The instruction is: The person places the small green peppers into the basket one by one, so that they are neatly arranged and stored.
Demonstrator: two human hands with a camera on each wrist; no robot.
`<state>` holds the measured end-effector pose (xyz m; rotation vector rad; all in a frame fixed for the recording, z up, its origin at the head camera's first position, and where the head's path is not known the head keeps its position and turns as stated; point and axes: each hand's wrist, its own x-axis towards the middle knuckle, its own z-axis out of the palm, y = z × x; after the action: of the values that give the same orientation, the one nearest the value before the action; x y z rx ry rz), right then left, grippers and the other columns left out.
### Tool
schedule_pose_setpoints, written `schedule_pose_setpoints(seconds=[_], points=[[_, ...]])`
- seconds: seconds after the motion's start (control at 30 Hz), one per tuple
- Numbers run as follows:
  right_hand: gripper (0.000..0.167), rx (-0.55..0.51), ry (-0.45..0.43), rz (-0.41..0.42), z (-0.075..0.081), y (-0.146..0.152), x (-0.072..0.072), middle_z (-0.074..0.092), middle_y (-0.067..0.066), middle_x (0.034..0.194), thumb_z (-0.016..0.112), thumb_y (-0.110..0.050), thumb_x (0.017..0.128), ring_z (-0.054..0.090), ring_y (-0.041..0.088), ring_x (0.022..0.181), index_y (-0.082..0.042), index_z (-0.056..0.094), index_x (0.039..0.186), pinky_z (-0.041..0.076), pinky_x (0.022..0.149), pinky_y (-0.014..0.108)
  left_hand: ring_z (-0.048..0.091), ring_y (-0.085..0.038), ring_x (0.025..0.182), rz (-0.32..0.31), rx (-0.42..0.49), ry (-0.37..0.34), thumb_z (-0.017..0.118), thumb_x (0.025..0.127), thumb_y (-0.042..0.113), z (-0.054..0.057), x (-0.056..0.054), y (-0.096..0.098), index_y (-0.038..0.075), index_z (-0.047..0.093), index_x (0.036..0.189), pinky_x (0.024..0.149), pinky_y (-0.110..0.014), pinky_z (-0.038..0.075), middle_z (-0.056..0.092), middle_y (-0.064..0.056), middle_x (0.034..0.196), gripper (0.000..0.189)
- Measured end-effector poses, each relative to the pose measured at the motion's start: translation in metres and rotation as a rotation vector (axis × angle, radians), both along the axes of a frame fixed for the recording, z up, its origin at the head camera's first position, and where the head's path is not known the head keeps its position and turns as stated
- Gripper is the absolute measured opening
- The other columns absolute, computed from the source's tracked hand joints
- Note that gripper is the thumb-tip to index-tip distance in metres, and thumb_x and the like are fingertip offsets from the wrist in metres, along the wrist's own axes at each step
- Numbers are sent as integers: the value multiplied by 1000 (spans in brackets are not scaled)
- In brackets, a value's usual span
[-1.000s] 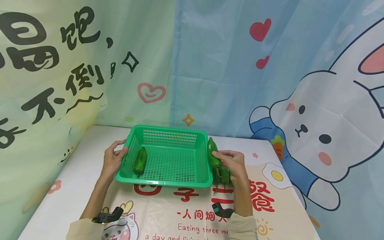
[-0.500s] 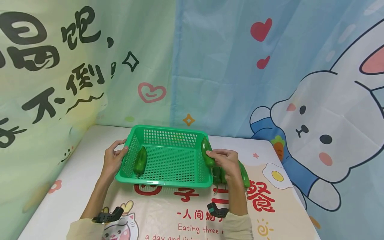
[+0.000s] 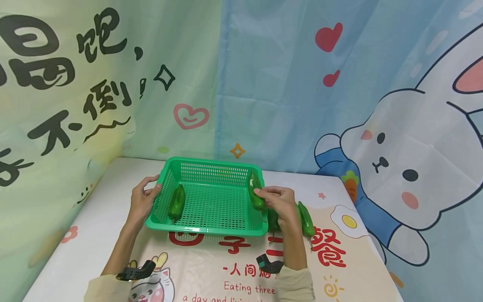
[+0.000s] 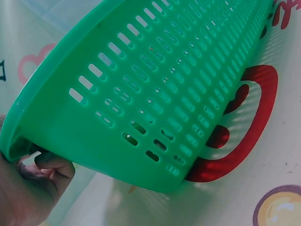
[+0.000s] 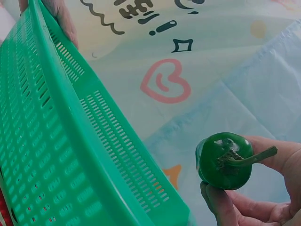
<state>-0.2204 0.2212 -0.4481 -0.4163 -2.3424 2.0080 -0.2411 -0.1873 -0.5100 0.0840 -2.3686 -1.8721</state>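
Note:
A green plastic basket [image 3: 211, 230] with slotted walls stands at the middle of the table. My left hand [image 3: 143, 200] grips its left rim, thumb inside and fingers outside; the left wrist view shows the fingers [image 4: 55, 170] under the rim. Between thumb and fingers my right hand [image 3: 280, 203] pinches a green pepper [image 3: 255, 191], which overlaps the basket's right end in the head view. From the right wrist, that pepper [image 5: 225, 161] shows its stem end. Another green pepper [image 3: 176, 202] lies inside the basket at the left.
More green peppers lie on the table right of the basket: one [image 3: 306, 219] beyond the right forearm, another [image 3: 273, 220] partly hidden by the right hand. A printed mat [image 3: 211, 268] covers the table front. A printed curtain [image 3: 256, 105] hangs behind.
My right hand has moved left with its pepper, from outside the basket's right rim to over its right end. A pepper on the table has come into sight. The left hand and basket stay put.

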Motion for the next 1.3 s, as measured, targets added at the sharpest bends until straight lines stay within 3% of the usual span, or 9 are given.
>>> schedule_pose_setpoints(seconds=[0.9,1.3], points=[[38,-47,15,42,-4,-36,-1,80,1,85,92,-16,90,69,10,69,9,78,114,60,67,26,74,-6,68,-6,-11,-10,57,116,23,-1,1,0,2,52,158,61,-24,58,81,-29,104,48],[35,-35,-32,35,-10,-52,-3,76,10,99,93,-20,89,70,14,75,5,79,111,63,74,31,73,-7,66,-7,-6,-11,57,116,23,-3,-1,-2,2,52,158,61,-24,58,83,-25,100,48]])
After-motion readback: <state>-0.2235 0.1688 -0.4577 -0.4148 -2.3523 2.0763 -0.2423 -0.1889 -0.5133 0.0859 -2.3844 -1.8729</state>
